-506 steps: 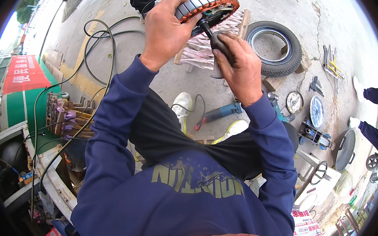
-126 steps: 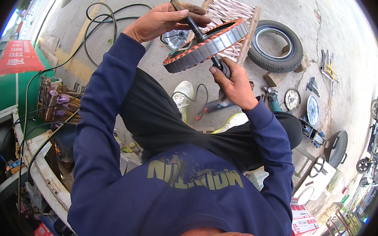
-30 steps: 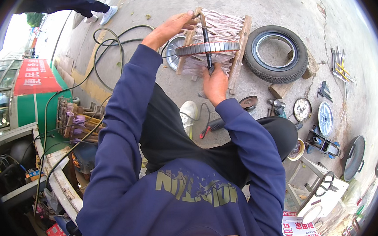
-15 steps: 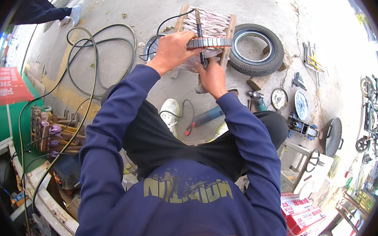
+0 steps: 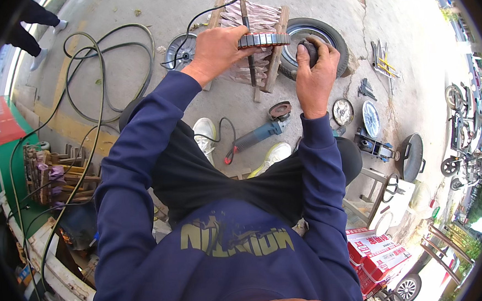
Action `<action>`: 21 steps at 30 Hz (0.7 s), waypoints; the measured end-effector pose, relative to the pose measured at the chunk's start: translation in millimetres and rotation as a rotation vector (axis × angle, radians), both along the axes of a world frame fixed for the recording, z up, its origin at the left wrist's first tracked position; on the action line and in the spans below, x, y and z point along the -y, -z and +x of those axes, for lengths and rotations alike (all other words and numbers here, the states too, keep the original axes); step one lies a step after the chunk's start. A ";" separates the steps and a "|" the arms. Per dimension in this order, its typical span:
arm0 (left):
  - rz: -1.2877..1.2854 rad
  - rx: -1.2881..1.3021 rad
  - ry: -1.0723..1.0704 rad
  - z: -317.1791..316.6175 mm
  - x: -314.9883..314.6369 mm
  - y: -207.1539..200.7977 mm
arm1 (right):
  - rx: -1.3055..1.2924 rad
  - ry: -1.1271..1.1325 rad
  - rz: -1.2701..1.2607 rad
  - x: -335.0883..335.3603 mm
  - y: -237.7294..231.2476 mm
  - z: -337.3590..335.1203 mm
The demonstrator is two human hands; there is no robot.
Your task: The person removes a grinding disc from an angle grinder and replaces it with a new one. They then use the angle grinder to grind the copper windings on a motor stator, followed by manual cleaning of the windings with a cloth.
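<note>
My left hand [image 5: 215, 50] is closed on the left edge of a motor stator [image 5: 267, 39], a ring of grey metal blocks with reddish edges, seen edge-on. A dark axle rod [image 5: 252, 72] runs through the ring, and a black cable [image 5: 202, 12] leaves its far end. Both are over a low wooden stool [image 5: 276, 65] strung with pale pinkish cloth strips. To the right of the ring, apart from it, my right hand [image 5: 320, 79] is raised with its fingers wrapped round a dark rounded lump [image 5: 310, 52]. What the lump is made of cannot be made out.
A teal angle grinder [image 5: 259, 135] lies between my shoes. Right of the stool is a tyre [image 5: 336, 34] on its rim; at left lies a grey metal wheel cover [image 5: 179, 46]. A long hose [image 5: 101, 82] loops across the ground. Tools and a pan [image 5: 409, 156] lie rightward. Someone's legs [image 5: 27, 39] stand far left.
My right hand has left the lower end of the axle rod and moved right, holding the dark lump. My left hand still grips the stator. The person at far left has moved.
</note>
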State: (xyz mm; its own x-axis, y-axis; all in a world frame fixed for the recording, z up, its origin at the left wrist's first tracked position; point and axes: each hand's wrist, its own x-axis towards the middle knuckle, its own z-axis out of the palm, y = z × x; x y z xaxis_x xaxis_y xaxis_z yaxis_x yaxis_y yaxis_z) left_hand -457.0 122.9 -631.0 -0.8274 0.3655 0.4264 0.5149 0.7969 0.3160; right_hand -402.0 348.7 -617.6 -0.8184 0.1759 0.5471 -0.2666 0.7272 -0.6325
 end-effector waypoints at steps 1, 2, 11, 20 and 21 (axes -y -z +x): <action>0.003 0.002 -0.012 -1.0 -1.2 -1.5 | -0.032 0.002 -0.034 5.3 -0.1 -7.4; -0.006 0.019 -0.023 -2.1 -1.6 -3.9 | -0.064 0.004 -0.067 11.3 0.2 -15.2; 0.011 0.012 -0.042 -7.6 1.5 3.4 | -0.272 -0.145 0.236 73.4 10.4 -14.5; 0.027 0.027 -0.030 -14.1 1.8 -0.3 | -0.200 -0.148 0.047 71.2 3.9 -16.5; 0.040 0.016 -0.010 -13.3 1.5 -3.2 | -0.216 -0.136 0.134 77.3 6.6 -16.7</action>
